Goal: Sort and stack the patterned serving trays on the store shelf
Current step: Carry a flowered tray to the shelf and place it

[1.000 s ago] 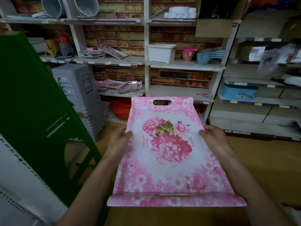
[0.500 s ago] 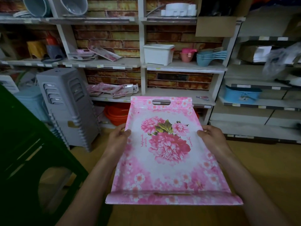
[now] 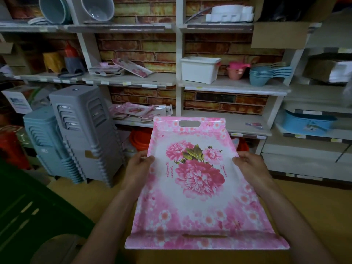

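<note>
Left hand (image 3: 140, 164): clamped on left rim of pink floral tray (image 3: 198, 189), held flat before the shelf (image 3: 228, 87). Right hand (image 3: 249, 164): clamped on right rim. Loose trays (image 3: 141, 111) lie jumbled on the shelf beyond; stacking apparently mostly outstanding.

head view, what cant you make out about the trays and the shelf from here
- Pink tray, head view: its underside faces away; the small script beside the flowers is too small to read.
- Left hand and right hand: fingers under the tray are hidden by it.
- Tray pile on the lower shelf: overlapping and blurred, so no count.
- Trays on the middle shelf: too small and dim to compare patterns.
- Orange tubs: partly behind the held tray.
</note>
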